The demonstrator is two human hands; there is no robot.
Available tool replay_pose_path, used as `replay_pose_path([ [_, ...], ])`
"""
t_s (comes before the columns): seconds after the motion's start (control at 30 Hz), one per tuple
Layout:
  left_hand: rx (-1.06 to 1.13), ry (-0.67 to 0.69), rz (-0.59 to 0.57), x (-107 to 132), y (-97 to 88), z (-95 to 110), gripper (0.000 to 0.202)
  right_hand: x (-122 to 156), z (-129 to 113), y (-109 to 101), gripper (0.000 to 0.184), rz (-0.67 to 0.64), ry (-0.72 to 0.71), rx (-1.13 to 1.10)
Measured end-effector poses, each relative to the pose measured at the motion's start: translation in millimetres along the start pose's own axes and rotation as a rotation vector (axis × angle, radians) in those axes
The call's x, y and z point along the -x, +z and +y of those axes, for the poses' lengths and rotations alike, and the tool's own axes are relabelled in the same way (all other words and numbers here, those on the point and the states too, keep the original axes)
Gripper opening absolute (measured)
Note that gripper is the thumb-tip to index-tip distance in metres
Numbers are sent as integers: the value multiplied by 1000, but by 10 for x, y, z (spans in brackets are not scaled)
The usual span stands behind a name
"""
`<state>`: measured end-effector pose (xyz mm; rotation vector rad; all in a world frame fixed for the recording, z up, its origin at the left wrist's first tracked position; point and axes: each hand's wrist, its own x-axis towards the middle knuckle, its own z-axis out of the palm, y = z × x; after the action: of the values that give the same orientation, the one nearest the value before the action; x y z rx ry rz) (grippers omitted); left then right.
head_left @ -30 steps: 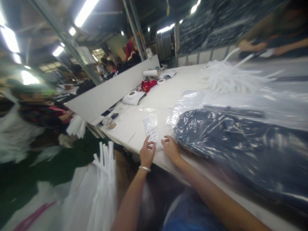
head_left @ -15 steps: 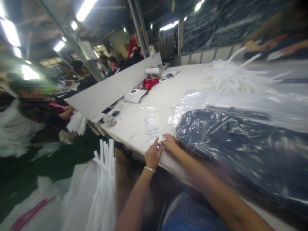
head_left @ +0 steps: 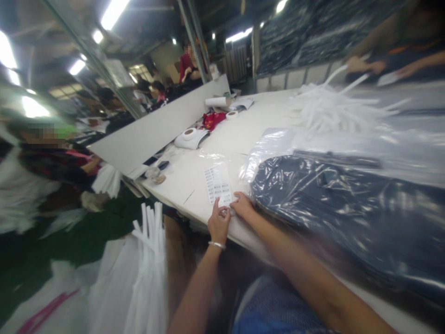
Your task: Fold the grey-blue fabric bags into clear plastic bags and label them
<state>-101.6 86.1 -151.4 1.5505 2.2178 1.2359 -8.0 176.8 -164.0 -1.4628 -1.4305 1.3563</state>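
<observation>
A sheet of printed barcode labels (head_left: 217, 184) lies on the white table near its front edge. At the sheet's lower edge is my left hand (head_left: 218, 224), its index finger stretched onto the paper while the thumb and another finger come together at the edge. My right hand (head_left: 243, 206) pinches the lower right corner, with its fingers curled. Whether a loose label sits between the fingertips is too small to tell. Right of my hands lies a dark garment in clear plastic (head_left: 333, 195), close to my right forearm.
White strips (head_left: 330, 109) are heaped at the back right, near another person's hands (head_left: 368, 65). A tape roll (head_left: 189, 134), a red cloth (head_left: 212, 121) and a long white board (head_left: 163, 123) stand further back. More white strips (head_left: 149, 250) rise at the lower left. A co-worker (head_left: 52, 162) is at left.
My left hand has drawn slightly back from the right hand, and its index finger now rests further left on the label sheet. The right hand stays at the corner. The view has shifted a little.
</observation>
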Motion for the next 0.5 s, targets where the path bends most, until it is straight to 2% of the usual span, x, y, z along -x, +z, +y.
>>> replay_pose_path([
  [0.13, -22, 58, 6, 23, -26, 15, 60, 22, -31, -24, 57, -2, 7, -4],
  [0.23, 56, 71, 18, 15, -91, 48, 60, 17, -17, -34, 55, -20, -2, -24],
  [0.3, 167, 9, 32, -9, -150, 79, 62, 7, 2, -32, 50, -40, -9, -47],
  [0.4, 400, -156, 63, -60, -248, 140, 69, 31, 16, -49, 41, -74, -29, -90],
  [0.5, 622, -315, 76, -103, -353, 240, 71, 198, -9, -146, 42, -76, -83, -125],
])
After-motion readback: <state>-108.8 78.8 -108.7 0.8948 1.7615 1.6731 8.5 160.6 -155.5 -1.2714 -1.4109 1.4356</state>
